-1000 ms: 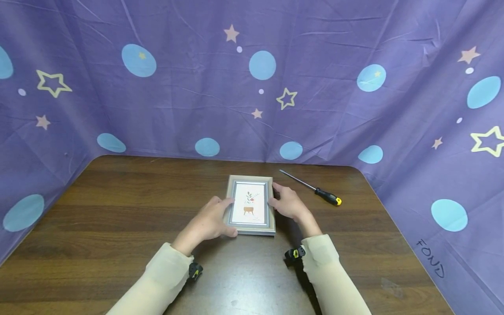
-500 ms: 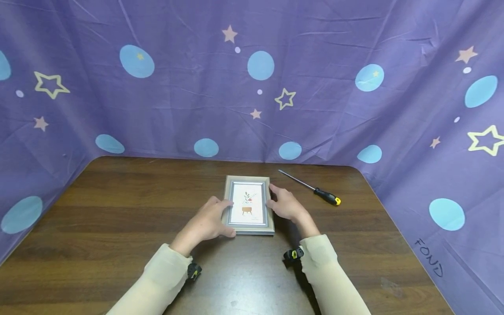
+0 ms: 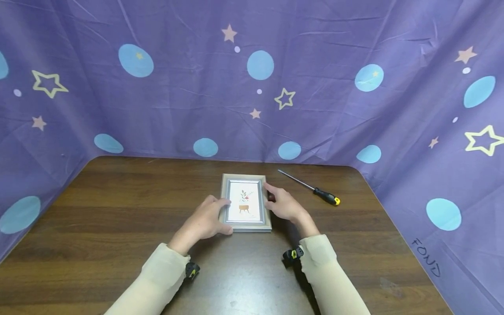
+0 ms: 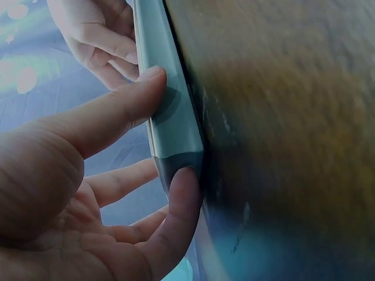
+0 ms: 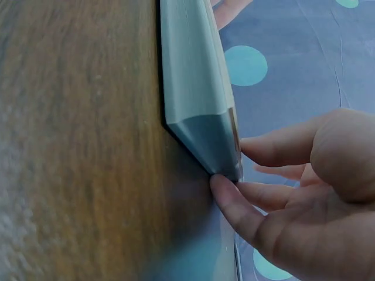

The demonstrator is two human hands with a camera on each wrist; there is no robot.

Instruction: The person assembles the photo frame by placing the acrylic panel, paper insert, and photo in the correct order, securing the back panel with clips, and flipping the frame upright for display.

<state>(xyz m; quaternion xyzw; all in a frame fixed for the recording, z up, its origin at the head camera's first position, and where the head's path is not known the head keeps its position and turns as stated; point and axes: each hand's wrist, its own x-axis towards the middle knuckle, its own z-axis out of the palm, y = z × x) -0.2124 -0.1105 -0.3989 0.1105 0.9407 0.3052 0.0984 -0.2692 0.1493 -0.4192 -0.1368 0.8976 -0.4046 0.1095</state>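
Observation:
A picture frame (image 3: 246,228) lies face up on the wooden table, its pale border around a print of a potted plant. At its near left corner my left hand (image 3: 202,218) grips it, thumb on the near edge and fingers along the left side. The left wrist view shows that thumb (image 4: 132,99) against the frame's edge and a fingertip on the adjoining side. My right hand (image 3: 286,203) holds the right side. Seen from the right wrist, its thumb (image 5: 281,145) touches the frame's upper rim while a fingertip presses low on the side.
A screwdriver (image 3: 325,195) with a black and yellow handle lies to the right of the frame, blade pointing toward the back left. A purple curtain (image 3: 177,100) with stars and blue ovals rises along the table's back and sides.
The picture frame has slid slightly left and a little away, with both hands staying on it. The screwdriver keeps its place on the table.

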